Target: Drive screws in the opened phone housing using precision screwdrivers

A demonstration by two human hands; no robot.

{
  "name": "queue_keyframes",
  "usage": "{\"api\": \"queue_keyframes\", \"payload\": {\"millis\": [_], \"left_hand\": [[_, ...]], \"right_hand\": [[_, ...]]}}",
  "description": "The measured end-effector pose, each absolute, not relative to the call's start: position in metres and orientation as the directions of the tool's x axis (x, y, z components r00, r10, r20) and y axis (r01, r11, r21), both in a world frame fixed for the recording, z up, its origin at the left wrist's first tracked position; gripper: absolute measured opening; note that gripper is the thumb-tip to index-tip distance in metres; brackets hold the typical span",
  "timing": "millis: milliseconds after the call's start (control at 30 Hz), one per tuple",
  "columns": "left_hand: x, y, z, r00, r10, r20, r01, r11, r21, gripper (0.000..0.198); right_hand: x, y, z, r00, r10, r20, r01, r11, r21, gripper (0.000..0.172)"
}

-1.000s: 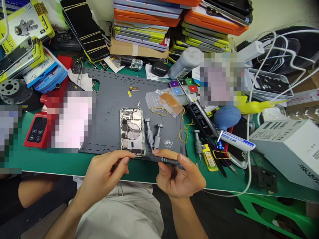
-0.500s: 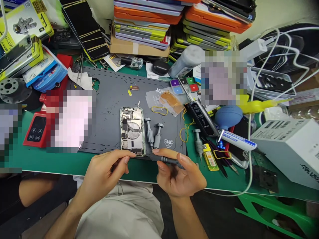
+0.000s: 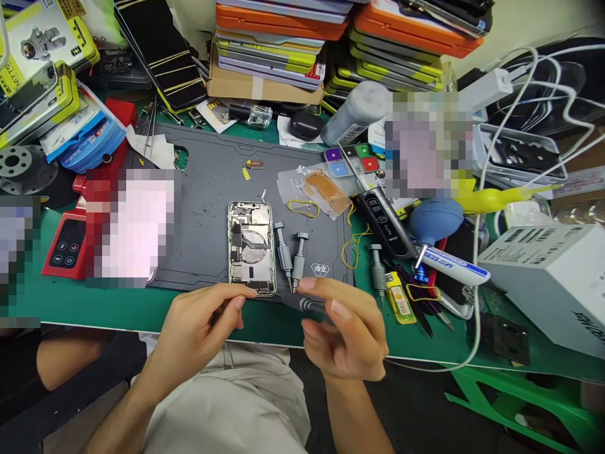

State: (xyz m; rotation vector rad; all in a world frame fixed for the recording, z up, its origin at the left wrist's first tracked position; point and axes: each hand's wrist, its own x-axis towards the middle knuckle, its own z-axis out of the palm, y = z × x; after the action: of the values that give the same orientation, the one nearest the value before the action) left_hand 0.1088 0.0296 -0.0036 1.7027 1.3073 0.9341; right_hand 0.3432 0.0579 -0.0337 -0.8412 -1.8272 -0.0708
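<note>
An opened phone (image 3: 262,258), its insides exposed, lies upright in view on the dark grey work mat (image 3: 203,189). My left hand (image 3: 203,321) rests at its lower edge, index finger stretched onto the bottom rim and thumb apart from it; the other fingers curl under. To the right of the phone, my right hand (image 3: 350,334) is closed around a dark grey pen-like tool (image 3: 309,306) with light rings. The tool's far end points toward the phone's lower right corner, apart from it. Two grey screwdrivers (image 3: 283,249) lie between the phone and my right hand.
A third screwdriver (image 3: 377,271) lies right of the mat, near a yellow tube (image 3: 401,299). Rubber bands (image 3: 303,208), an amber film (image 3: 328,191) and a blue air blower (image 3: 433,221) sit beyond. Stacked boxes (image 3: 278,25) line the back. A white box (image 3: 553,277) stands right.
My right hand has shifted slightly, its index finger lifting off the tool's front, and the tool has turned a little. My left hand and the phone stay put.
</note>
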Motion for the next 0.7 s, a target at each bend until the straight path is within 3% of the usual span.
{"api": "queue_keyframes", "payload": {"millis": [600,700], "left_hand": [[0.110,0.031,-0.002,0.182,0.975,0.130,0.401,-0.194,0.895,0.021],[0.109,0.025,-0.005,0.115,0.978,0.173,0.352,-0.202,0.914,0.023]], "right_hand": [[0.339,0.060,-0.021,-0.133,0.555,0.821,0.570,0.720,-0.395,0.048],[0.339,0.060,-0.022,-0.147,0.555,0.819,0.570,0.724,-0.388,0.048]]}}
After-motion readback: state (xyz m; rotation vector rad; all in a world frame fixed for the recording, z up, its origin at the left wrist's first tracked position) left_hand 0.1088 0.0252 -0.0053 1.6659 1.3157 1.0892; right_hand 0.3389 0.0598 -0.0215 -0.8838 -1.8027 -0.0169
